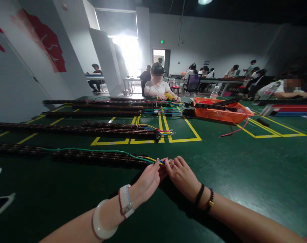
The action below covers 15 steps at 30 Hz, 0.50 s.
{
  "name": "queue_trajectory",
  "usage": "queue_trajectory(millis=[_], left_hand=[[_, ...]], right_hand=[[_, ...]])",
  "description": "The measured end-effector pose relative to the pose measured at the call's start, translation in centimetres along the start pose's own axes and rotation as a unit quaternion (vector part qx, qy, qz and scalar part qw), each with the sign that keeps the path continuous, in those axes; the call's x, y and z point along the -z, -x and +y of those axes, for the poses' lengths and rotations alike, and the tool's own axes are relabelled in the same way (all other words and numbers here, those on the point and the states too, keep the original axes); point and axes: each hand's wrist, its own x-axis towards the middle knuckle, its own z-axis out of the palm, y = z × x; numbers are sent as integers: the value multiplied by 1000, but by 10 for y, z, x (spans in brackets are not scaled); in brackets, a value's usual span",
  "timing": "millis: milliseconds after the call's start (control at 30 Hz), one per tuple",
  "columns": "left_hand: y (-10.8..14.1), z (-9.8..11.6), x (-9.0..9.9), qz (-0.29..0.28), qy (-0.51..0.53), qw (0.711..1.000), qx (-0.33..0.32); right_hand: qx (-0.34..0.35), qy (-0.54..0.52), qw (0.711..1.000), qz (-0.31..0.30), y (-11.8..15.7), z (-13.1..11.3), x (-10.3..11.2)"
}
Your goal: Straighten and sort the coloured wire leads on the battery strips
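My left hand [152, 177] pinches a bundle of coloured wires [149, 159], green, yellow and blue, close to where they leave a long black cable chain [98, 157]. Right beside it, my right hand [181, 172] is closed on the tips of the same wires. The two hands touch or nearly touch, and the wire ends are hidden by my fingers. The chain lies along the green table to the left, with a loose green wire [85, 149] running on top of it.
Further cable chains [113, 131] with wire ends lie beyond, across yellow tape outlines [185, 140] on the green table [231, 182]. An orange basket [219, 114] holds chain pieces, and a pink wire [234, 132] hangs from it. A person [157, 84] sits opposite; others work behind.
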Motion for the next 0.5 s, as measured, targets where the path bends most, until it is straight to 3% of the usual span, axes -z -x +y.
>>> queue_trajectory(millis=[133,267,367,500], left_hand=[[0,0,1,6,-4,1000,-6],[1,3,-1,18,0,1000,11],[4,5,-4,17,14,999,25],[5,7,-5,21,22,999,25]], right_hand=[[-12,-70,997,-42,8,9,7],[-91,-175,979,-50,29,22,15],[-134,-183,972,-56,43,30,16],[-120,-162,977,-76,49,29,15]])
